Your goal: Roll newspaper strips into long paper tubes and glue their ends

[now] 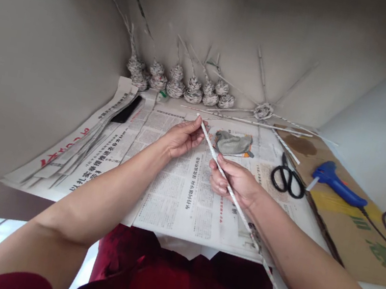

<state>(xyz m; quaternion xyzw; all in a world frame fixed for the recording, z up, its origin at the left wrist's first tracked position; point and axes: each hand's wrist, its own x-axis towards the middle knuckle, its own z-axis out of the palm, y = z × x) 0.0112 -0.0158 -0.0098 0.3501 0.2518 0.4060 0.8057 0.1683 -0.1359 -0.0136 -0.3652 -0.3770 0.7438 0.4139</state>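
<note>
A long thin rolled newspaper tube [209, 143] runs aslant in front of me, from its upper tip down past my right forearm to the lower right. My left hand [186, 137] is closed near the upper tip, thumb and fingertips pinching it. Farther down, my right hand [234, 179] grips the same tube between thumb and curled fingers. Under both hands lie printed newspaper sheets [169, 195]. Just beyond them is a grey crumpled cloth-like piece [232, 142]. More paper tubes [249, 121] lie behind it.
Several woven paper gourds [176, 82] line the back wall, beside a star-shaped woven paper start [263, 110]. Black-handled scissors [288, 181] and a blue glue gun [339, 183] with a cord lie right, the gun on cardboard [357, 248]. A black phone-like object [126, 109] lies left.
</note>
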